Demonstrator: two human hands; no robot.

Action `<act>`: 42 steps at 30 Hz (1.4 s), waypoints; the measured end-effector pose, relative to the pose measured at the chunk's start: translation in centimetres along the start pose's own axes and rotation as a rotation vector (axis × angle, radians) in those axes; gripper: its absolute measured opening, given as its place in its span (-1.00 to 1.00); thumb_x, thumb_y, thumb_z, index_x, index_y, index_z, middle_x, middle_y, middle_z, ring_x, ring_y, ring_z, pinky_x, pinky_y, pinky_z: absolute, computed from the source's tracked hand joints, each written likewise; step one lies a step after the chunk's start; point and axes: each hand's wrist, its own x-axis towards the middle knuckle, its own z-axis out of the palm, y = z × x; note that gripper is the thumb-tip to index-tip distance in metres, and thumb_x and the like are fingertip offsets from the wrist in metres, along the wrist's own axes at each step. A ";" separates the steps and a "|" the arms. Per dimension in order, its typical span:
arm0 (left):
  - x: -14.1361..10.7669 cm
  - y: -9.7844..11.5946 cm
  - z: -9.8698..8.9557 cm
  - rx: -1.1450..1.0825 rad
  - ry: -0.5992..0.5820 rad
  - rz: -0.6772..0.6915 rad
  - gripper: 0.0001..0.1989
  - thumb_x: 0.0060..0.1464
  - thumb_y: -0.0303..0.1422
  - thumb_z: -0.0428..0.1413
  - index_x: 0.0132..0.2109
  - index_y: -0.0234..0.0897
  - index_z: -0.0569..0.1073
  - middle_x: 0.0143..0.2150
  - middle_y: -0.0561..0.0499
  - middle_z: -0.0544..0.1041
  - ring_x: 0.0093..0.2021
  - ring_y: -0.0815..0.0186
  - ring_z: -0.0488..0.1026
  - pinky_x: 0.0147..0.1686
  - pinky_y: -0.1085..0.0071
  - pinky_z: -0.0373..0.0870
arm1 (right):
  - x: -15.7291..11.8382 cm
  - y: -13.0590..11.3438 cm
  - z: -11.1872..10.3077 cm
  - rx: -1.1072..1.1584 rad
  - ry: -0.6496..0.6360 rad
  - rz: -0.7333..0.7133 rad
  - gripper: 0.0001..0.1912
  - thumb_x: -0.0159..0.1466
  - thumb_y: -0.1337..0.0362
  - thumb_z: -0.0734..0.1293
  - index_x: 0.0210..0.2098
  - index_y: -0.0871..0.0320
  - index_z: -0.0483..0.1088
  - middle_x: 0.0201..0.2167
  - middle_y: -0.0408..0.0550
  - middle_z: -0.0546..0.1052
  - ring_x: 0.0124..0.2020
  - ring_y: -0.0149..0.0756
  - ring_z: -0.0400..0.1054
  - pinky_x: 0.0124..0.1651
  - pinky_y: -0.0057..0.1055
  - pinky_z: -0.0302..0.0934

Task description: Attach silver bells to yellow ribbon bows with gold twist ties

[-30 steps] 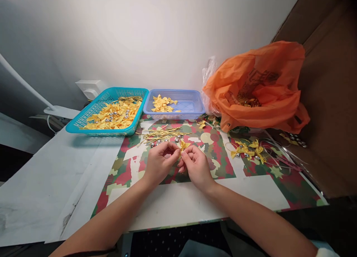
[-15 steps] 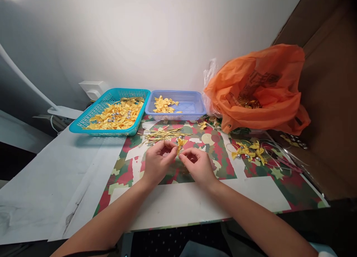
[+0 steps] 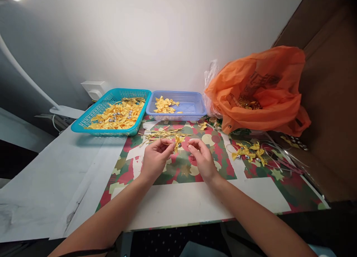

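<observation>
One left hand [image 3: 156,156], thumb and forefinger pinched on the edge of a yellow bow [image 3: 177,142], held above the middle of a patterned sheet [image 3: 224,168]. One small silver bell [image 3: 180,145], at the right side of that bow. One right hand [image 3: 203,158], thumb and forefinger brought close together, just right of the bow and apart from it; whether anything thin sits between the fingertips cannot be told. Gold ties [image 3: 167,133], a loose bundle, lying on the sheet beyond the left hand. One teal basket [image 3: 103,131], back left, containing a heap of yellow bows [image 3: 114,116], with silver bells among them and more gold ties at its back. One pale blue basket [image 3: 178,118], just right of the teal one, with a smaller pile of bows [image 3: 165,104] in its left part. One single bow [image 3: 203,126], in front of the blue basket's right end. One orange bag [image 3: 262,119], open, back right, gold-coloured material inside, contents otherwise unclear. One clear plastic bag [image 3: 210,80], between the blue basket and the orange bag. One group of bows with bells [image 3: 248,153], lying on the sheet right of the right hand, with pale cords beside it.
</observation>
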 end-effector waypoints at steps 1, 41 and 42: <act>0.2 -0.1 -0.1 -0.022 -0.011 -0.031 -0.80 -0.09 -0.25 0.29 -0.42 -0.27 0.48 -0.54 0.09 0.44 -0.53 0.40 0.37 -0.54 0.49 0.33 | 0.2 -0.1 0.0 0.089 -0.062 0.070 -0.74 0.15 0.07 0.35 -0.26 0.10 0.40 -0.22 -0.08 0.50 -0.23 -0.33 0.36 -0.27 -0.48 0.25; 0.0 0.2 -0.6 0.406 -0.214 0.307 -0.91 0.04 -0.47 0.12 -0.41 -0.26 0.48 -0.52 0.09 0.50 -0.51 0.42 0.41 -0.50 0.51 0.33 | 1.2 -1.1 -2.1 0.112 0.052 -0.224 -0.90 0.12 0.24 0.37 -0.46 0.11 0.39 -0.50 -0.21 0.35 -0.46 -0.43 0.20 -0.35 -0.44 0.14; 0.0 0.2 -0.6 0.437 -0.213 0.352 -0.90 0.04 -0.48 0.12 -0.42 -0.26 0.47 -0.53 0.10 0.49 -0.52 0.43 0.39 -0.50 0.51 0.33 | 1.1 -0.9 -1.9 -0.014 0.045 -0.284 -0.90 0.14 0.25 0.37 -0.47 0.11 0.40 -0.49 -0.19 0.38 -0.44 -0.40 0.21 -0.34 -0.42 0.14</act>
